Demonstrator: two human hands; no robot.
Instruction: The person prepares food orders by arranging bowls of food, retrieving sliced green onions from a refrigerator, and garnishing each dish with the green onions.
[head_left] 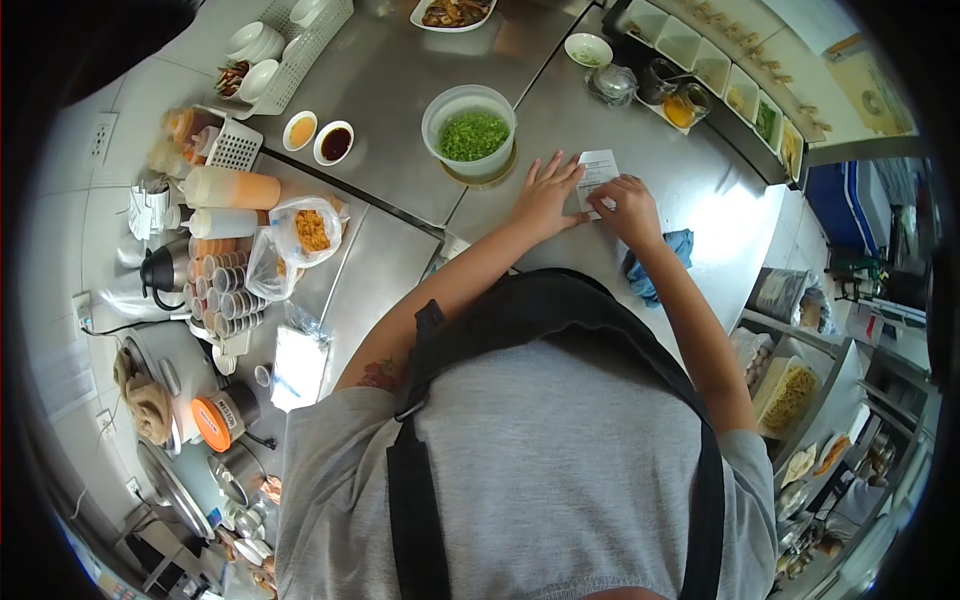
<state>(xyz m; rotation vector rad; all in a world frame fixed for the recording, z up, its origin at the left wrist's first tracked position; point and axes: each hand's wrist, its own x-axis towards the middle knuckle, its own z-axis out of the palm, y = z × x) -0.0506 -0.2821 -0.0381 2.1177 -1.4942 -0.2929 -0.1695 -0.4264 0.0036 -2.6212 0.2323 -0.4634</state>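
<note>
A small printed paper slip [597, 162] lies on the steel counter in front of me. My left hand [548, 195] rests flat at its left side with the fingers spread, the fingertips near the slip's edge. On the lower right part of the slip is my right hand [625, 207], its fingers curled and pinched together; whatever they hold is hidden. Left of my left hand stands a clear tub of chopped green onion [473, 135]. A crumpled blue cloth [660, 267] lies under my right forearm.
Two small sauce bowls [333, 143] stand left of the tub. Sauce bottles [232, 188] and a plastic bag of orange-brown food [311, 230] are on the left. At the back right are a plastic-wrapped bowl [611, 85], jars [686, 104] and a row of ingredient containers [712, 70].
</note>
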